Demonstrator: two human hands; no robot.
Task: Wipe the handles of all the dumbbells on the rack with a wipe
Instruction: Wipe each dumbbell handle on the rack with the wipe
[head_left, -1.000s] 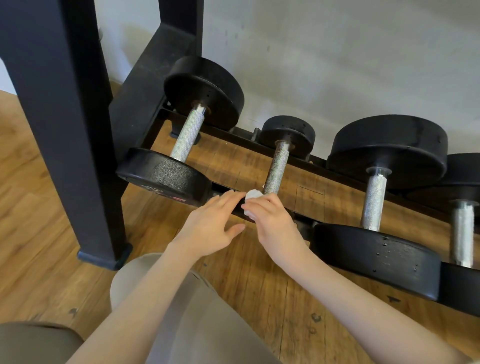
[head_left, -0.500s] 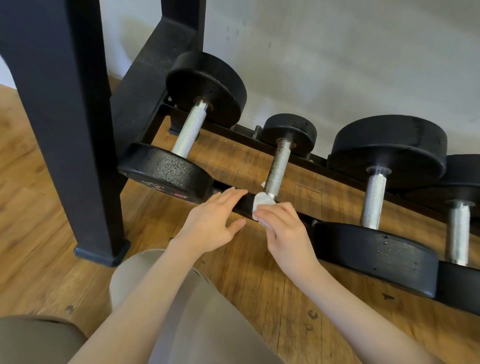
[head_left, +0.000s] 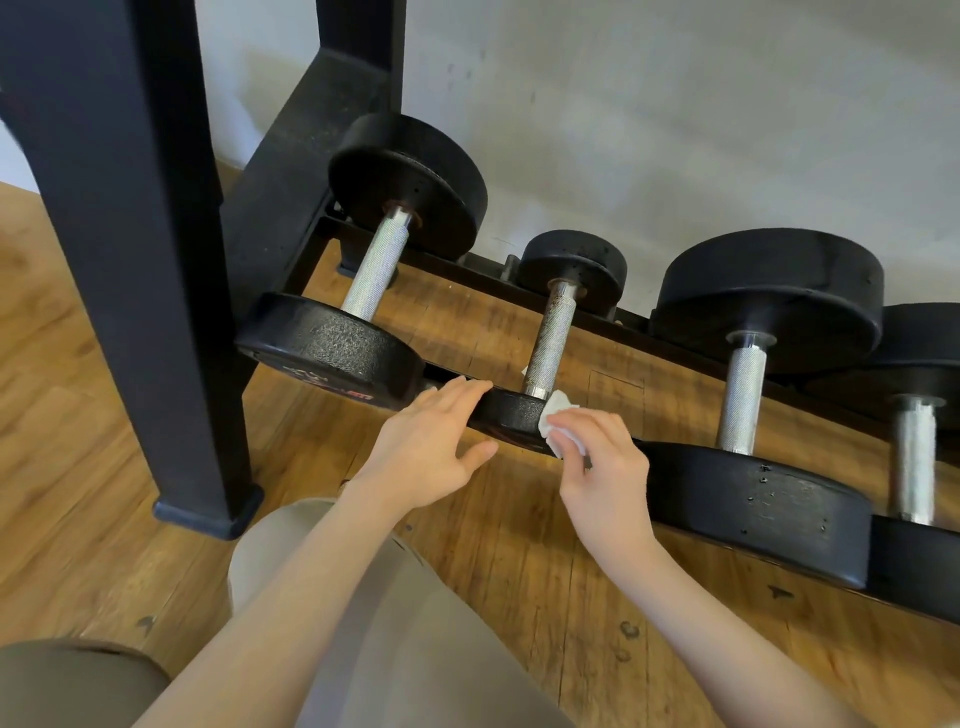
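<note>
Several black dumbbells with knurled steel handles lie on the low black rack (head_left: 291, 244). The small dumbbell (head_left: 551, 332) sits second from the left. My right hand (head_left: 597, 467) pinches a crumpled white wipe (head_left: 556, 415) against the near head of that small dumbbell, just below and right of its handle's lower end. My left hand (head_left: 431, 447) rests with straight fingers on the left part of the same near head. The large left dumbbell (head_left: 376, 270) and the big dumbbell to the right (head_left: 745, 400) lie untouched. A fourth dumbbell (head_left: 914, 457) is cut off at the right edge.
A thick black rack post (head_left: 130, 249) stands at the left with its foot on the wooden floor (head_left: 519, 582). A pale wall runs behind the rack. My knees in beige trousers (head_left: 363, 634) fill the lower left.
My right hand with the wipe has shifted right and slightly down, from the handle's base to the right side of the near head. My left hand has stayed on the head.
</note>
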